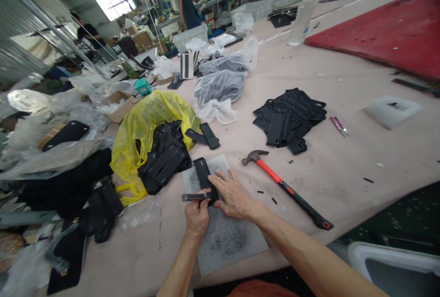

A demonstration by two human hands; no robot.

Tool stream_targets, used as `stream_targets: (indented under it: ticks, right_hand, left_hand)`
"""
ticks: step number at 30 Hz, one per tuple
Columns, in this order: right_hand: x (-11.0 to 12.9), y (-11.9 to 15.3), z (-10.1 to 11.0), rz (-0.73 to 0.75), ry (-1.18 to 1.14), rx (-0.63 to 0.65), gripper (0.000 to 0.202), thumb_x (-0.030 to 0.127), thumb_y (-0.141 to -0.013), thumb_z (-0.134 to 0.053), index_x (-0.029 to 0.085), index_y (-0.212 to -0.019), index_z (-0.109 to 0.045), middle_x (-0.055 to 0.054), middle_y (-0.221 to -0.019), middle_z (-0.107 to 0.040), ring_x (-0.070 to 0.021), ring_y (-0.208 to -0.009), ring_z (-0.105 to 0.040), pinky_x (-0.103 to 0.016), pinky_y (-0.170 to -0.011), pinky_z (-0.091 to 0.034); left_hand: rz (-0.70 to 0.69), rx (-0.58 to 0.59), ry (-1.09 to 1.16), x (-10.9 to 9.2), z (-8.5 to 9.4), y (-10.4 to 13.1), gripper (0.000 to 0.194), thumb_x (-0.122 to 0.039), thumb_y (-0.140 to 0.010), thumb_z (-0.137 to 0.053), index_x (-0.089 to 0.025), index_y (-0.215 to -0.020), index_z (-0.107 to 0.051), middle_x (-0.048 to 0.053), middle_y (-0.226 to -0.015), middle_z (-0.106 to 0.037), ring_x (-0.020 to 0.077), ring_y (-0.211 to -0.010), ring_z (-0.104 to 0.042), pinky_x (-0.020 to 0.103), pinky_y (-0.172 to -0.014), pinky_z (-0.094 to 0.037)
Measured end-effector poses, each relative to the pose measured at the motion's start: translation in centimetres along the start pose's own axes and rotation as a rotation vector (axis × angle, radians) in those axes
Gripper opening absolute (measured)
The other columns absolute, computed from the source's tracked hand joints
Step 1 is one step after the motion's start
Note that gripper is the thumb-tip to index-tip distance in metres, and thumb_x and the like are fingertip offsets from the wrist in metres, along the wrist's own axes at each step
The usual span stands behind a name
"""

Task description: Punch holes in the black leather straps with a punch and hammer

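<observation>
My left hand (197,218) is closed around a dark metal punch-like tool (191,197), its bar jutting out to the left over a black strap-like piece (202,168). Where the tool's working end meets the piece, my fingers hide it. Flat on the piece's right side rests my right hand (235,195), fingers spread. Both hands are over a pale, dark-speckled board (228,237). A claw hammer (275,175) with a red and black handle lies to the right of my right hand.
A yellow plastic bag (132,141) full of black pieces stands at left. Stacked black pieces (287,118), pink-handled snips (339,126) and a white block (393,110) lie at right. Beyond are a clear bottle (302,19) and a red board (381,35). People are in the background.
</observation>
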State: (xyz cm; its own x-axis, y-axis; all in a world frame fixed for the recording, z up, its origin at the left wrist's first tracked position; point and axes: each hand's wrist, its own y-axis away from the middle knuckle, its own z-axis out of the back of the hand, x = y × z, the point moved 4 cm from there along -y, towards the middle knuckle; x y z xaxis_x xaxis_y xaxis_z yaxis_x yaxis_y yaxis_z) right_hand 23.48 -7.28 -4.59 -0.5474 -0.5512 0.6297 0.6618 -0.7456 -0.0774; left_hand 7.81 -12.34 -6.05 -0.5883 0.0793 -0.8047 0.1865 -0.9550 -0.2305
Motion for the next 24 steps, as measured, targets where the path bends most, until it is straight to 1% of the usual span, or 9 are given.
stream_targets:
  ticks: [6,9,12,14,16,18,19,22,24]
  right_hand:
    - [-0.1,0.0,-0.1,-0.002,-0.015,0.006,0.077,0.027,-0.08,-0.06,0.015,-0.15,-0.028,-0.013,-0.151,-0.04,-0.0296,-0.145,-0.02,-0.056,-0.117,-0.002]
    - [-0.1,-0.1,-0.1,0.004,-0.023,-0.004,0.078,0.027,-0.079,-0.061,0.016,-0.149,-0.029,-0.013,-0.151,-0.04,-0.0303,-0.144,-0.021,-0.057,-0.117,-0.002]
    - [-0.2,0.0,0.3,0.026,-0.044,0.003,0.078,0.027,-0.078,-0.062,0.017,-0.149,-0.03,-0.011,-0.15,-0.041,-0.0299,-0.144,-0.022,-0.057,-0.116,-0.006]
    - [-0.6,0.8,1.3,0.013,-0.036,-0.041,0.072,0.027,-0.08,-0.059,0.018,-0.147,-0.034,-0.011,-0.149,-0.043,-0.0291,-0.142,-0.027,-0.055,-0.116,-0.013]
    - [-1.7,2.4,3.0,-0.082,0.033,-0.159,0.062,0.025,-0.084,-0.055,0.018,-0.143,-0.039,-0.012,-0.146,-0.044,-0.0296,-0.137,-0.034,-0.051,-0.113,-0.022]
    - [-3.5,4.8,5.0,-0.267,0.176,-0.273,0.053,0.022,-0.085,-0.053,0.015,-0.137,-0.045,-0.017,-0.14,-0.048,-0.0325,-0.128,-0.042,-0.049,-0.106,-0.032]
    - [-4.6,6.2,5.8,-0.372,0.262,-0.292,0.049,0.022,-0.085,-0.054,0.013,-0.133,-0.047,-0.019,-0.134,-0.051,-0.0339,-0.121,-0.047,-0.048,-0.1,-0.037]
    - [-7.5,9.4,7.5,-0.599,0.438,-0.207,0.027,0.023,-0.088,-0.05,0.012,-0.112,-0.056,-0.02,-0.108,-0.06,-0.0325,-0.098,-0.057,-0.043,-0.08,-0.044]
    - [-8.9,10.5,7.9,-0.691,0.375,-0.145,0.013,0.023,-0.09,-0.046,0.015,-0.094,-0.056,-0.015,-0.092,-0.061,-0.0271,-0.083,-0.058,-0.037,-0.07,-0.044]
  left_hand:
    - [-0.088,-0.005,-0.131,-0.6,-0.5,-0.2,0.024,-0.019,-0.087,-0.049,-0.017,-0.096,-0.071,0.007,-0.098,-0.076,0.0215,-0.095,-0.072,0.035,-0.087,-0.058]
    - [-0.147,0.019,-0.203,-0.7,-1.0,-0.2,0.025,-0.016,-0.086,-0.048,-0.017,-0.099,-0.069,0.008,-0.098,-0.076,0.0217,-0.094,-0.072,0.035,-0.085,-0.059]
    - [-0.188,0.045,-0.223,-0.7,-1.3,-0.3,0.026,-0.014,-0.086,-0.047,-0.018,-0.101,-0.068,0.008,-0.1,-0.076,0.0215,-0.096,-0.071,0.035,-0.085,-0.059]
    - [-0.186,0.036,-0.218,-0.7,-1.3,-0.3,0.027,-0.014,-0.086,-0.046,-0.018,-0.102,-0.067,0.008,-0.101,-0.075,0.0215,-0.097,-0.071,0.036,-0.087,-0.058]
    - [-0.171,0.028,-0.213,-0.5,-1.3,-0.2,0.027,-0.015,-0.087,-0.046,-0.018,-0.102,-0.067,0.007,-0.101,-0.075,0.0218,-0.098,-0.071,0.037,-0.088,-0.058]
    - [-0.169,0.03,-0.204,-0.4,-1.3,-0.1,0.027,-0.014,-0.087,-0.046,-0.019,-0.103,-0.067,0.007,-0.102,-0.075,0.0219,-0.099,-0.07,0.037,-0.089,-0.058]
    - [-0.17,0.029,-0.2,-0.4,-1.4,-0.1,0.027,-0.014,-0.086,-0.047,-0.019,-0.103,-0.067,0.007,-0.102,-0.075,0.0219,-0.099,-0.07,0.037,-0.089,-0.057]
    - [-0.168,0.028,-0.187,-0.3,-1.5,0.1,0.026,-0.014,-0.087,-0.048,-0.019,-0.105,-0.065,0.007,-0.101,-0.075,0.0216,-0.096,-0.071,0.035,-0.086,-0.058]
    - [-0.156,0.033,-0.184,-0.3,-1.5,0.2,0.024,-0.014,-0.087,-0.048,-0.019,-0.104,-0.065,0.007,-0.098,-0.074,0.0216,-0.093,-0.071,0.034,-0.084,-0.058]
